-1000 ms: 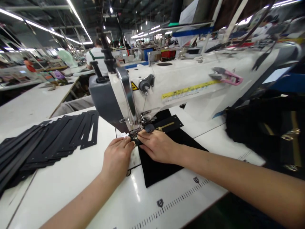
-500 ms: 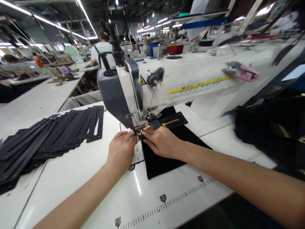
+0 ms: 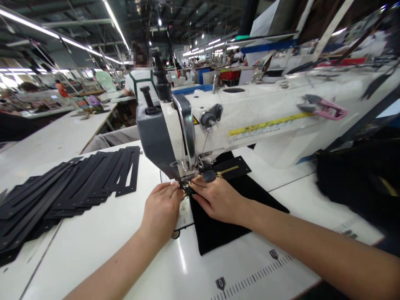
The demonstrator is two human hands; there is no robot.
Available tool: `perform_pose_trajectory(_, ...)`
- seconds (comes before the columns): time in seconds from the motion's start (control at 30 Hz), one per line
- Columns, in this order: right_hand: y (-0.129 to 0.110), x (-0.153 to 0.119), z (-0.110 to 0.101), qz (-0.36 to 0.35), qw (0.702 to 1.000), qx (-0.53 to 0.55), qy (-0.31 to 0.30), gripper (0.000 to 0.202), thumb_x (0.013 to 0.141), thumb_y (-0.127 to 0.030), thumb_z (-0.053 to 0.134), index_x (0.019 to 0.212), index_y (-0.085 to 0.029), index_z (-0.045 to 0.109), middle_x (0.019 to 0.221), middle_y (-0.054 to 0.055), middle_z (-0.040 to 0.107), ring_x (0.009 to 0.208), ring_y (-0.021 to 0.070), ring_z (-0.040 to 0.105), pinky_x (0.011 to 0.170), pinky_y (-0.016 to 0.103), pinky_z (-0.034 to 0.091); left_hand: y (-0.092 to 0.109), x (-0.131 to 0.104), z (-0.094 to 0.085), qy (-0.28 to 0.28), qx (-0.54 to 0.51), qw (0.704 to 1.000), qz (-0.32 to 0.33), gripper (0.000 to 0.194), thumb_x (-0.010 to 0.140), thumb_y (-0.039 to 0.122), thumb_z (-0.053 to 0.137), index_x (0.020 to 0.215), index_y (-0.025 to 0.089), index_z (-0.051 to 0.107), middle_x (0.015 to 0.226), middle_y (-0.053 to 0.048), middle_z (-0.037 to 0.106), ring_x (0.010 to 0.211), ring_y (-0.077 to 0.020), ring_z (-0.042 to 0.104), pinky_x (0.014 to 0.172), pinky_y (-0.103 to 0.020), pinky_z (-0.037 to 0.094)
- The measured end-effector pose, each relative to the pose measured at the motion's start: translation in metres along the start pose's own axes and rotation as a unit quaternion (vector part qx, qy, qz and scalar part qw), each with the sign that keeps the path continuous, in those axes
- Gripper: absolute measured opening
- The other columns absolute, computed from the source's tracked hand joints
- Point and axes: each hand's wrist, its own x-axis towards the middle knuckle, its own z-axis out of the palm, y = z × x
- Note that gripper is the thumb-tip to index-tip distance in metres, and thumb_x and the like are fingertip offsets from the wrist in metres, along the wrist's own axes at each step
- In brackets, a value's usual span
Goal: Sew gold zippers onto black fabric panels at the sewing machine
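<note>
A white and grey sewing machine (image 3: 165,133) stands over black fabric (image 3: 218,229) on the white table. On the fabric, right of the needle area, lies a black strip with a gold zipper (image 3: 240,167). My left hand (image 3: 164,208) is left of the presser foot, fingers pressed together at the edge of the work; what they pinch is too small to make out. My right hand (image 3: 218,198) rests on the black fabric right of the foot, its fingers closed on the work, with the fingertips partly hidden by the machine.
Black slotted frames (image 3: 78,183) lie fanned out at the left. Pink-handled snips (image 3: 328,109) rest on the machine arm. Dark cloth (image 3: 356,187) is heaped at the right. Beyond the machine a person (image 3: 142,83) in a white top faces away.
The view has shifted, so the machine, hands and fabric appear slightly lower and further right. Both hands keep about the same place beside the presser foot.
</note>
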Motion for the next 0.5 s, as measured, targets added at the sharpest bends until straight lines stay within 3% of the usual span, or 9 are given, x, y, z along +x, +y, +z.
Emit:
perform_pose_trajectory(0.37, -0.0033, 0.0032, 0.0019, 0.025, 1.000, 0.012, -0.005, 0.028, 0.084, -0.016, 0.043, 0.109, -0.012, 0.054, 0.106, 0.011, 0.062, 0.104, 0.0205, 0.054, 0.098, 0.037, 0.037, -0.0031, -0.0040, 0.0068, 0.013, -0.019, 0.999, -0.024, 0.020, 0.084, 0.009, 0.044, 0.078, 0.013, 0.062, 0.086, -0.010, 0.069, 0.079, -0.0210, 0.065, 0.078, -0.037, 0.051)
perform_pose_trajectory(0.5, -0.0067, 0.0013, 0.0042, 0.099, 0.993, -0.062, -0.011, 0.039, 0.087, -0.029, 0.043, 0.118, -0.007, 0.051, 0.119, 0.018, 0.055, 0.117, 0.0288, 0.043, 0.103, 0.050, 0.025, -0.0021, -0.0093, 0.0015, -0.016, -0.077, 0.993, -0.089, 0.016, 0.083, 0.014, 0.048, 0.082, 0.015, 0.064, 0.095, -0.010, 0.068, 0.088, -0.0240, 0.063, 0.081, -0.040, 0.050)
